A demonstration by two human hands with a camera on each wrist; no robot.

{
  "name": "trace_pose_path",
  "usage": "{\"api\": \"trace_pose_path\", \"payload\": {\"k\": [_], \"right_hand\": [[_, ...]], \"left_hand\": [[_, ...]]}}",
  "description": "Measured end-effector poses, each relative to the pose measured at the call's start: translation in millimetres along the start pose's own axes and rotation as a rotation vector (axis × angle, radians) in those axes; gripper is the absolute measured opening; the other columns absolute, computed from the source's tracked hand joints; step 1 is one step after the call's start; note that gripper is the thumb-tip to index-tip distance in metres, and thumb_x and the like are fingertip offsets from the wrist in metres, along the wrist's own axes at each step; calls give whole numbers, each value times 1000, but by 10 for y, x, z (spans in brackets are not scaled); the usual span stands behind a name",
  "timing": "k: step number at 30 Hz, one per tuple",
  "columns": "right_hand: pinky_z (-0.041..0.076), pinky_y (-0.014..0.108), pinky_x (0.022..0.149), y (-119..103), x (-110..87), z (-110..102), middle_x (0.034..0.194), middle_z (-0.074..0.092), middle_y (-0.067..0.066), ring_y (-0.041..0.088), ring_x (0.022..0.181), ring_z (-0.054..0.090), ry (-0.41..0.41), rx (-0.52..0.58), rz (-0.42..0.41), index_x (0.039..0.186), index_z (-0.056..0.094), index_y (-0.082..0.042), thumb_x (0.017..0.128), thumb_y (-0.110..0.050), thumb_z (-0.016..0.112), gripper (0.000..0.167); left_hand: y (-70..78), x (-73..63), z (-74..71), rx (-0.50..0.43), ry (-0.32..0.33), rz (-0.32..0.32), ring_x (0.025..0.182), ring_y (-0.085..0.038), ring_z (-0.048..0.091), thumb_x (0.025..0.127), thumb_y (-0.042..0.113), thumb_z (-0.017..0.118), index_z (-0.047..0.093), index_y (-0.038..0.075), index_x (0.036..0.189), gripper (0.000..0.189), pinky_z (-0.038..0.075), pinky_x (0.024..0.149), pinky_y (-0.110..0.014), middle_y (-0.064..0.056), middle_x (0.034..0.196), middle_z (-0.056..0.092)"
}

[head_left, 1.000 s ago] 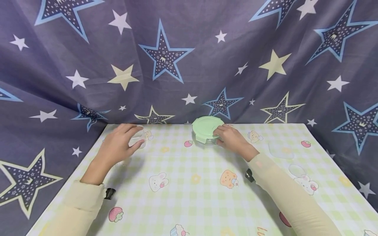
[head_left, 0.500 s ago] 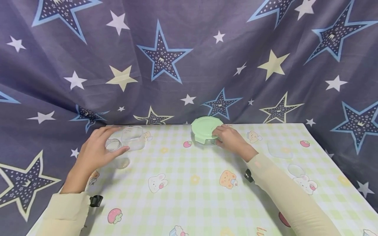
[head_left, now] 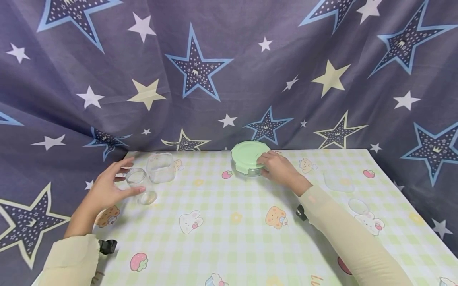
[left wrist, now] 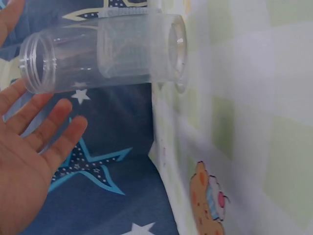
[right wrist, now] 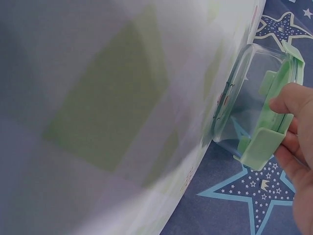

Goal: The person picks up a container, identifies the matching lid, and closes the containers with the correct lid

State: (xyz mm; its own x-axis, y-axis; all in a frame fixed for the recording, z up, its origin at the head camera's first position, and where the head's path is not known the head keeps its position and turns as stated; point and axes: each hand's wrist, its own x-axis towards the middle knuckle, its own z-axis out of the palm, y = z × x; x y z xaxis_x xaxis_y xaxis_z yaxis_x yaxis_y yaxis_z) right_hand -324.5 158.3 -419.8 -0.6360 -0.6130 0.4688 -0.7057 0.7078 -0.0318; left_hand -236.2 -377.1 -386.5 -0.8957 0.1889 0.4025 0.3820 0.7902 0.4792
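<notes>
My left hand (head_left: 107, 184) is beside a clear, open-mouthed jar (head_left: 141, 186) at the table's left, thumb on the near side and fingers on the far side. In the left wrist view the fingers of that hand (left wrist: 29, 161) are spread and straight beside the jar's threaded neck (left wrist: 39, 61). Behind the jar stands a clear squarish container (head_left: 161, 169). At the back middle, my right hand (head_left: 279, 169) grips the edge of the pale green lid (head_left: 248, 154) on a round glass food container (right wrist: 249, 93). The right thumb presses the lid's rim, other fingers around it.
At the right of the checked tablecloth (head_left: 222, 238) lie a faint clear squarish piece (head_left: 339, 183) and a small clear round piece (head_left: 359, 205), both hard to make out. A star-patterned curtain (head_left: 214, 107) hangs directly behind the table's back edge.
My left hand has moved left and nearer, from by the squarish container to the jar, then slightly away from its mouth. The right hand stays on the food container.
</notes>
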Motion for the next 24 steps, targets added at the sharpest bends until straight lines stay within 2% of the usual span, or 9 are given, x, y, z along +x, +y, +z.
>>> {"api": "trace_pose_path", "payload": {"k": [5, 9, 12, 18, 24], "right_hand": [[50, 39, 103, -2, -1, 0, 105, 72, 7, 26, 101, 64, -4, 2, 0, 101, 72, -6, 79, -3, 83, 25], [50, 40, 101, -6, -4, -7, 104, 71, 7, 26, 100, 64, 3, -3, -6, 101, 72, -6, 79, -3, 82, 24], [50, 40, 100, -3, -5, -6, 104, 71, 7, 26, 100, 64, 7, -5, -8, 101, 72, -6, 80, -3, 82, 24], [50, 39, 101, 6, 2, -4, 104, 71, 6, 25, 100, 64, -1, -4, 1, 102, 73, -6, 80, -3, 81, 24], [51, 39, 100, 6, 2, -1, 104, 71, 7, 25, 100, 64, 4, -3, -5, 102, 73, -6, 80, -2, 81, 23]], "left_hand": [[-71, -23, 25, -91, -50, -40, 118, -34, 58, 77, 29, 93, 38, 16, 158, 99, 47, 85, -9, -15, 141, 54], [-114, -46, 40, -195, -80, -79, 114, -14, 59, 80, 22, 91, 38, 16, 157, 93, 52, 87, -13, -14, 143, 52], [-139, -57, 50, -238, -108, -111, 109, -1, 59, 82, 20, 90, 41, 16, 155, 88, 55, 85, -18, -12, 143, 52], [-147, -54, 64, -237, -144, -125, 108, -2, 60, 84, 24, 88, 43, 13, 153, 83, 56, 83, -21, -4, 140, 53], [-196, -54, 97, -277, -122, -141, 106, 1, 61, 87, 22, 85, 44, 8, 150, 76, 54, 83, -15, 6, 133, 56]]}}
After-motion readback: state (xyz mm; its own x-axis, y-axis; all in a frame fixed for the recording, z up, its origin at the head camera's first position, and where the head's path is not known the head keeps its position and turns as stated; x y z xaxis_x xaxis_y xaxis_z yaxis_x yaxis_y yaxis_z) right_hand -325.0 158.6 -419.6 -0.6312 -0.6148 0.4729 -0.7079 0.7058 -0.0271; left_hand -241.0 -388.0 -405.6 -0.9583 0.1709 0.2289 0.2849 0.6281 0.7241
